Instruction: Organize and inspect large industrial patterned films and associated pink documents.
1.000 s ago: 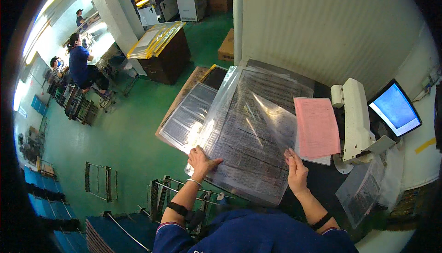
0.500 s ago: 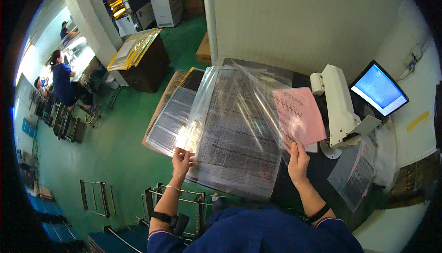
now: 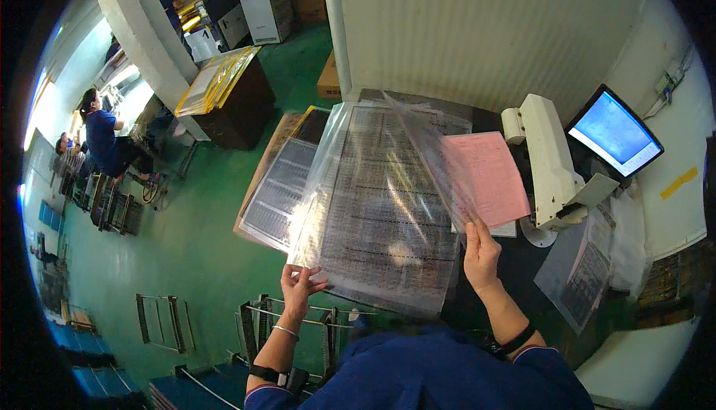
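A large clear plastic sheet (image 3: 317, 212) lies over a dark film (image 3: 373, 238) printed with rows of fine pattern, and light glares off it. Its near left corner is pinched between the thumb and fingers of my left hand (image 3: 300, 289). On the other side my right hand (image 3: 483, 262) is closed on the sheet's right edge, which is lifted and curls up from the film. Beyond that raised edge lies a pink printed paper (image 3: 492, 175), partly behind the plastic.
A white bench instrument (image 3: 547, 164) and a lit monitor (image 3: 617, 132) stand at the right. More patterned films (image 3: 280, 193) lie left of the sheet. Metal racks (image 3: 162, 322) stand on the green floor. A person in blue (image 3: 102, 134) sits at the far left.
My left hand has moved slightly down and right with the sheet's corner. My right hand has shifted a little upward, and the raised plastic edge now covers less of the pink paper.
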Available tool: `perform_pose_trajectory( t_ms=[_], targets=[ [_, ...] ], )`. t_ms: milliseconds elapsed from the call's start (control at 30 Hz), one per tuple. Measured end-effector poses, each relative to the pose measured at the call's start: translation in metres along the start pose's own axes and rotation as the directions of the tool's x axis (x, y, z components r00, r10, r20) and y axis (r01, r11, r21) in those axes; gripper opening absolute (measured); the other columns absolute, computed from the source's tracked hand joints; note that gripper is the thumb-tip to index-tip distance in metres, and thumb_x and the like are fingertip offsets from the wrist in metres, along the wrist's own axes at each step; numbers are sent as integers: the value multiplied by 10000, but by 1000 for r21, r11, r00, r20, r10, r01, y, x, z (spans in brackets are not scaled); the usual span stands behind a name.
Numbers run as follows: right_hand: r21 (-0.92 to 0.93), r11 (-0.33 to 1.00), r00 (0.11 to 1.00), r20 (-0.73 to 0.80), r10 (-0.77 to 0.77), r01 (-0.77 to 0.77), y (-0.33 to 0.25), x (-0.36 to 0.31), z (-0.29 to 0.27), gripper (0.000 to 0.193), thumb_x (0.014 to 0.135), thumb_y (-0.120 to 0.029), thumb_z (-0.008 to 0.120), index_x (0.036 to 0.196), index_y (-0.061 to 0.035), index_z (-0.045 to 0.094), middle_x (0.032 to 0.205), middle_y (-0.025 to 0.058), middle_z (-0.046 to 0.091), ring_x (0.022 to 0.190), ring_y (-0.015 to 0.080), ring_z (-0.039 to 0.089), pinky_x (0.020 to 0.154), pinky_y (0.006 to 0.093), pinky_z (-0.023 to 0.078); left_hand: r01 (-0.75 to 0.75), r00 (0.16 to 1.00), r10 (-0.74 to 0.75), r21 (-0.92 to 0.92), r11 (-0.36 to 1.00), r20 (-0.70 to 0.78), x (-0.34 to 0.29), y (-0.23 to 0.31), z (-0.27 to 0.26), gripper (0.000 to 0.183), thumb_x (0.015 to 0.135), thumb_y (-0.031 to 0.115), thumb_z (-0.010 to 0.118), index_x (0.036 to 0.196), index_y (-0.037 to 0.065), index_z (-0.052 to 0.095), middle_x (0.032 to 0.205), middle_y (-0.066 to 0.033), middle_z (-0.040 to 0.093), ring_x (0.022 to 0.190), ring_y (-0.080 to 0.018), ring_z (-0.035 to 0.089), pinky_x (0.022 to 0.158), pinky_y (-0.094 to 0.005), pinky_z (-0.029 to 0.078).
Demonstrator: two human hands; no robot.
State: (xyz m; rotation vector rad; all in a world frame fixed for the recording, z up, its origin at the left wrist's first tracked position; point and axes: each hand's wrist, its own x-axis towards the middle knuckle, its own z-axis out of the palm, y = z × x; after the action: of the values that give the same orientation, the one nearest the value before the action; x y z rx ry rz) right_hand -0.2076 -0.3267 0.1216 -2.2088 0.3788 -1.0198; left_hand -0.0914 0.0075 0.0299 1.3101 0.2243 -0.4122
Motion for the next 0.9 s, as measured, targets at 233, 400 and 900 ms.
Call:
perform_pose_trajectory(
  t_ms=[233, 400, 900],
  targets=[
    [209, 958, 981, 44, 191, -196, -5, 1, 12, 261, 930, -94, 429, 1132, 30, 539, 963, 173, 639, 860, 161, 623, 753, 290, 483, -189, 820, 565, 975, 114, 92, 12, -21, 0, 635, 624, 203, 686, 1158, -46, 448, 1147, -246, 461, 1118, -362, 410, 932, -440, 350],
    [467, 823, 946, 154, 285, -324, -10, -4, 2, 339, 967, -129, 335, 1236, 57, 425, 1150, 170, 548, 1068, 257, 544, 915, 375, 453, -91, 975, 212, 992, 86, 71, 21, -20, 85, 981, 526, 600, 753, 1184, -34, 395, 1154, -284, 435, 1073, -402, 446, 881, -470, 403],
    [443, 871, 973, 13, 229, -211, 10, 7, -39, 342, 950, -96, 386, 1254, 60, 403, 1189, 145, 504, 1006, 225, 566, 851, 326, 499, -21, 995, 99, 995, 96, 11, 46, -37, 103, 837, 564, 381, 815, 1128, -53, 372, 1116, -220, 464, 1032, -352, 492, 836, -419, 447]
  ],
)
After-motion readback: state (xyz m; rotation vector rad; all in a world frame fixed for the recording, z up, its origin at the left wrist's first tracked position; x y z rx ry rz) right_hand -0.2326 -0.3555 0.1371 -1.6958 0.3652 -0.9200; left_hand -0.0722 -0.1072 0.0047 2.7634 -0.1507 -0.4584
